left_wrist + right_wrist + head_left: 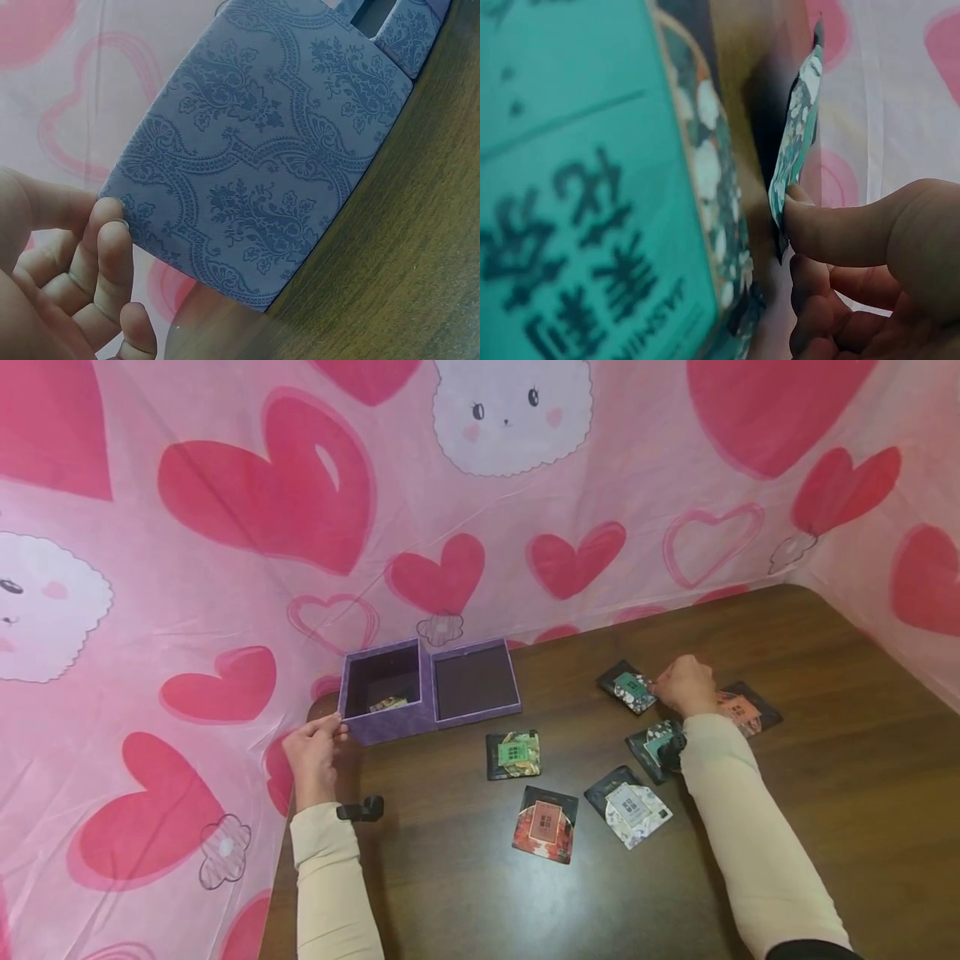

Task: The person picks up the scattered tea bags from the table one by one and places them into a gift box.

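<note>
At the table's far left, my left hand [313, 756] pinches the near left corner of a purple box [386, 727] between thumb and fingers. The left wrist view shows the box's damask-patterned side [247, 157] with fingertips right at its corner. A yellowish sachet [388, 703] lies inside. The shallow lid [476, 681] lies inner side up, right beside the box. Over on the right, my right hand [688, 685] pinches the edge of a tea sachet [628, 687] with a teal label. That sachet [799, 127] appears nearly edge-on in the right wrist view, thumb against its printed face.
Under my right wrist lies another teal-labelled sachet [648, 750], its "JASMINE" label [577, 187] filling the right wrist view's left. An orange sachet [753, 710] is partly behind my hand. White [630, 806], red [545, 825] and green [514, 755] sachets lie apart on the brown table [457, 877].
</note>
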Motion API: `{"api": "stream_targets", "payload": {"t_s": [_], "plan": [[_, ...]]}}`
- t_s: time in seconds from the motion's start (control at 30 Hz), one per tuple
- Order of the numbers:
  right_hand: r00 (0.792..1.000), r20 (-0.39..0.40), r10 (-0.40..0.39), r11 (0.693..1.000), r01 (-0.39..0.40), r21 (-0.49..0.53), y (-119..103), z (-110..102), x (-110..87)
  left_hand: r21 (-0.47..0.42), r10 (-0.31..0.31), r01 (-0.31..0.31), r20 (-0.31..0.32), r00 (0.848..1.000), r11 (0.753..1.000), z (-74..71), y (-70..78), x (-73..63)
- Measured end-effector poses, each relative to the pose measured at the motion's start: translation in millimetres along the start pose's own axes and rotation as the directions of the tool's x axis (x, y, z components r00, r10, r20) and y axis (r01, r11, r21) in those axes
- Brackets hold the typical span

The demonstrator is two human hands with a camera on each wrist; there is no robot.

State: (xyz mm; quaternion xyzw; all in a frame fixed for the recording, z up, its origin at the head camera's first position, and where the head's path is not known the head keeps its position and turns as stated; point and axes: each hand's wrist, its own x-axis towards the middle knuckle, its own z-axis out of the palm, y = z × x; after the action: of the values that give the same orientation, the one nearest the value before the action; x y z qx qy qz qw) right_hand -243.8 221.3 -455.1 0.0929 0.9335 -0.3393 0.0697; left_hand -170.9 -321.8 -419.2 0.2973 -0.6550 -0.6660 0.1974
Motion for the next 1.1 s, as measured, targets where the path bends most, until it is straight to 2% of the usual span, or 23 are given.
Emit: {"api": "stream_targets", "payload": {"t_s": [0.13,0.27,0.43,0.63,0.97,1.1], "plan": [[1.000,0.003,-0.001,0.999,0.001,-0.038,-1.0,0.8,2.8,0.000,0.001,-0.001,-0.006,1.000,1.000,0.3,0.3,0.0],[0.998,-0.002,-0.056,0.995,0.056,-0.088,-2.8,1.1,2.6,0.008,0.012,-0.012,-0.015,1.000,1.000,-0.7,0.1,0.5],[0.994,0.009,-0.104,0.984,0.105,-0.146,-1.6,0.4,-2.3,0.035,-0.005,0.005,-0.011,1.000,0.999,-0.9,-0.8,0.6],[0.990,-0.067,-0.125,0.989,0.119,-0.084,-6.1,-4.3,-5.4,0.039,-0.001,0.002,-0.004,1.000,0.999,1.5,0.4,-0.6],[0.992,-0.066,-0.110,0.993,0.107,-0.042,-7.7,-9.5,-9.9,0.038,-0.017,0.017,-0.005,1.000,0.999,1.6,-0.8,0.6],[0.987,-0.084,-0.137,0.990,0.136,-0.020,-4.8,-9.9,-9.5,0.026,-0.003,0.003,0.000,1.000,1.000,1.5,-0.6,-0.3]]}}
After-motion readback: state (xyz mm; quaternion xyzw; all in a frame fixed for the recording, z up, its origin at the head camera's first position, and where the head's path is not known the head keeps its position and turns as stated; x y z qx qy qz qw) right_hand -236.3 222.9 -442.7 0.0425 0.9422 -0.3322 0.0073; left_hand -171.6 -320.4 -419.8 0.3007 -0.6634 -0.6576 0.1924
